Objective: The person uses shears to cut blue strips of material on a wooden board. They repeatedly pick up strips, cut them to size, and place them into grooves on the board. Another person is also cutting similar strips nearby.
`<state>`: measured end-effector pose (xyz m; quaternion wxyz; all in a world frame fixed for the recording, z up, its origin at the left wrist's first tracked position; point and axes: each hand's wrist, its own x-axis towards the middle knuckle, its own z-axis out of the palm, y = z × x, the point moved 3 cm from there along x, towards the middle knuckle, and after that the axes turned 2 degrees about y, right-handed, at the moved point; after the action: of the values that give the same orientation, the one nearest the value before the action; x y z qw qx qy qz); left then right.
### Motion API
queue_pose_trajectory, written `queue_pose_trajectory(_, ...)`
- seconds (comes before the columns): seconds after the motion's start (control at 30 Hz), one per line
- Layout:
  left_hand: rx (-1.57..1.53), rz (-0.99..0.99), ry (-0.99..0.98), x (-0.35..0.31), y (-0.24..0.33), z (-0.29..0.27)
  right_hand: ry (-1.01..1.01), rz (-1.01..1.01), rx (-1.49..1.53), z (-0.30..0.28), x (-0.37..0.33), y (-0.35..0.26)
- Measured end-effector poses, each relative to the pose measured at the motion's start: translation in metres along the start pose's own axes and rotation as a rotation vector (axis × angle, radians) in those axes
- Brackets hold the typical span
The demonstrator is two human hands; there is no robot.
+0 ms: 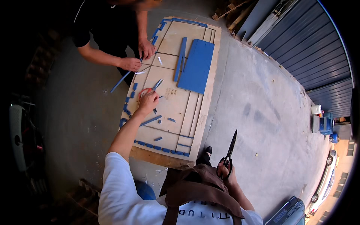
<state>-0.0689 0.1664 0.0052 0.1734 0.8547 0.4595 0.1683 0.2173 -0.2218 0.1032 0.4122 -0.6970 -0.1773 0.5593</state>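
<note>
Floor (pixel 251 112) of plain gray spreads wide on the right. A blue wall (pixel 307 41) with long ridges stands at the far right, and a white car (pixel 325 176) is by the right edge of the view. The desk (pixel 174 108) is long, with a pale wood top and dark lines across it. A co-worker (pixel 107 22) in black clothes stands at its left side and has both hands on a long, thin blue strip (pixel 120 81) that sticks out past the desk.

A big blue sheet (pixel 197 67) lies flat on the far right part of the desk. Two thin blue strips (pixel 180 60) lie just beside it. The right hand (pixel 227 170) grips black scissors (pixel 230 150) off the near right corner of the desk, with the blades together and pointing away from the body. The left hand (pixel 149 100) is over the desk, with its fingers bent in by a tiny blue bit (pixel 160 97); I can't tell if they pinch it. Red-handled scissors (pixel 153 89) lie right by that hand. Short blue pieces (pixel 157 147) sit in a row along the near edge, and a few loose ones lie close by.
</note>
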Motion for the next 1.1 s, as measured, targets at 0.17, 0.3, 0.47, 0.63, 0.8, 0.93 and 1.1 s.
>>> queue_pose_trajectory(0.17,-1.498,-0.695,0.227,0.005,0.031,0.009,0.023,-0.042,0.099,-0.054,0.032,-0.002)
queue_pose_trajectory(0.3,-1.735,-0.616,0.305,0.007,0.107,0.003,-0.002,-0.137,-0.056,-0.125,0.072,-0.007)
queue_pose_trajectory(0.47,-1.743,-0.839,0.396,-0.012,0.165,0.047,-0.145,-0.238,-0.403,-0.215,0.136,-0.042)
queue_pose_trajectory(0.63,-1.672,-1.0,0.447,-0.011,0.203,0.099,-0.259,-0.406,-0.521,-0.258,0.198,-0.107)
queue_pose_trajectory(0.8,-1.604,-1.044,0.535,0.011,0.204,0.124,-0.307,-0.753,-0.575,-0.229,0.288,-0.145)
queue_pose_trajectory(0.93,-1.487,-1.137,0.658,0.018,0.182,0.137,-0.333,-0.871,-0.653,-0.167,0.327,-0.198)
queue_pose_trajectory(1.1,-1.487,-1.126,0.737,0.041,0.156,0.157,-0.337,-0.968,-0.763,-0.12,0.397,-0.244)
